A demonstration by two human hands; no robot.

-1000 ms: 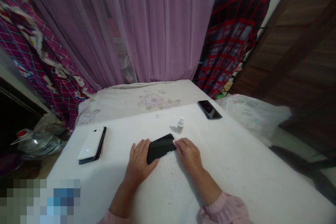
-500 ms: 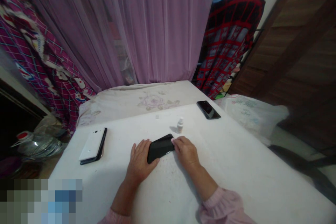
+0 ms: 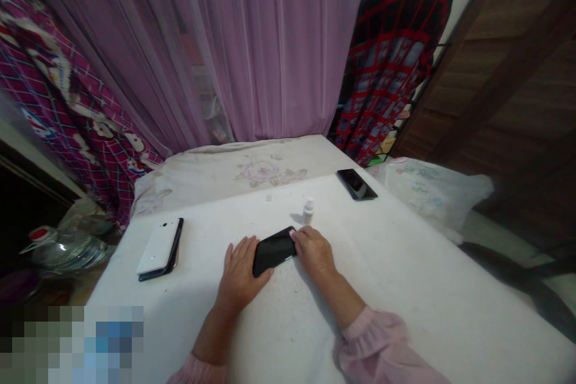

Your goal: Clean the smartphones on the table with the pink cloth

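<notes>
A black smartphone lies flat on the white table, its dark glossy face up. My left hand steadies its left end, fingers along the far edge and thumb at the near edge. At the right end of the phone, my right hand is closed in a pinch with the fingertips against the glass. A small pale pink piece shows at those fingertips; its material is too small to make out. Just beyond the right hand stands a small white bottle, upright and apart from both hands.
On the left lie stacked phones, a white one on top. Another black phone rests at the far right edge of the white tabletop. A large water bottle stands left of the table, and purple curtains hang behind.
My right fingertips and the pink piece have shifted slightly left and away from me over the phone's right end. My left hand keeps its hold; the view has tilted slightly.
</notes>
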